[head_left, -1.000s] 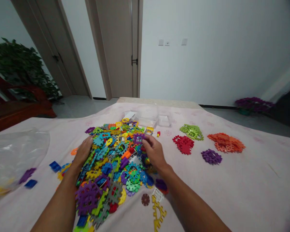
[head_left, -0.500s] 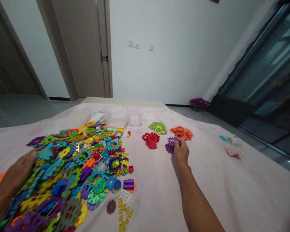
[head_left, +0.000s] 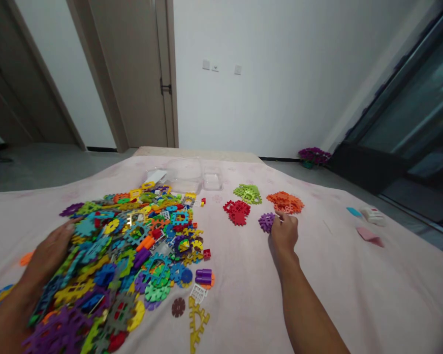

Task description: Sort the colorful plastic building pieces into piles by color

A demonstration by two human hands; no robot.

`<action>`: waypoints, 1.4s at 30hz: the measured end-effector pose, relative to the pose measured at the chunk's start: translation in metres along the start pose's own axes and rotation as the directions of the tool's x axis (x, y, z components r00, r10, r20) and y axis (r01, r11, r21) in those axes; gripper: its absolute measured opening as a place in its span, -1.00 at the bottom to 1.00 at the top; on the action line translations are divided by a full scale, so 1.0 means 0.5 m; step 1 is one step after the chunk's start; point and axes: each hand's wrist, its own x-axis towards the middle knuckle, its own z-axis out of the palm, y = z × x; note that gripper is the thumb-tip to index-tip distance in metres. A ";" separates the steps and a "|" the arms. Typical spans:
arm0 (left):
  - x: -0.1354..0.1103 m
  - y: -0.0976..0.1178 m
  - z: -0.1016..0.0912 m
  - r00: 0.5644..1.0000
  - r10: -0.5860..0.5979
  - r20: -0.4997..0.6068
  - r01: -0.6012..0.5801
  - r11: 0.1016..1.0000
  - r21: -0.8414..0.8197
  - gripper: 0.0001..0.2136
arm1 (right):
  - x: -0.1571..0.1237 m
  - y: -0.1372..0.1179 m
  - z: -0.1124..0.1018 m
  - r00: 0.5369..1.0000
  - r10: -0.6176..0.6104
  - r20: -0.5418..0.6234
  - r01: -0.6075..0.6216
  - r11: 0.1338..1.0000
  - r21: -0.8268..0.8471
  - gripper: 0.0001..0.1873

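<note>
My right hand (head_left: 285, 232) is at the small purple pile (head_left: 266, 222) of flat plastic interlocking pieces. Its fingers are curled in at the right edge of the purple pieces, and the hand hides part of them. Close by lie a heap of red pieces (head_left: 237, 212), a heap of lime green pieces (head_left: 247, 193) and a heap of orange pieces (head_left: 285, 201). At the left, my left hand (head_left: 51, 250) lies along the edge of a large mixed pile (head_left: 133, 255) of colourful pieces, fingers stretched out and touching a teal piece (head_left: 85, 226).
Clear plastic containers (head_left: 184, 176) stand behind the mixed pile on the pink cloth (head_left: 243, 285). A brown disc (head_left: 178, 307) and a yellow toothed piece (head_left: 197, 322) lie near the front. At right are a white packet (head_left: 372, 216) and a pink item (head_left: 369, 236).
The view has swung slightly left. The purple piece that stood up at my right fingers now lies lower, with the other purple pieces. My left hand stays at the mixed pile.
</note>
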 end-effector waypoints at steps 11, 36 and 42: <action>-0.022 0.053 -0.014 0.999 0.016 -0.031 -0.021 0.986 -0.164 -0.42 | -0.315 -0.420 -0.012 0.450 -0.825 0.342 0.284 0.495 0.821 -0.85; -0.021 0.060 -0.009 0.998 0.022 -0.064 -0.033 0.982 -0.185 -0.38 | -0.461 -0.553 -0.001 0.047 -0.877 0.478 0.284 0.471 0.835 -0.75; -0.023 0.062 -0.011 0.998 0.025 -0.056 -0.035 0.982 -0.183 -0.39 | -0.525 -0.559 -0.026 -0.103 -0.818 0.565 0.467 0.462 0.754 -0.79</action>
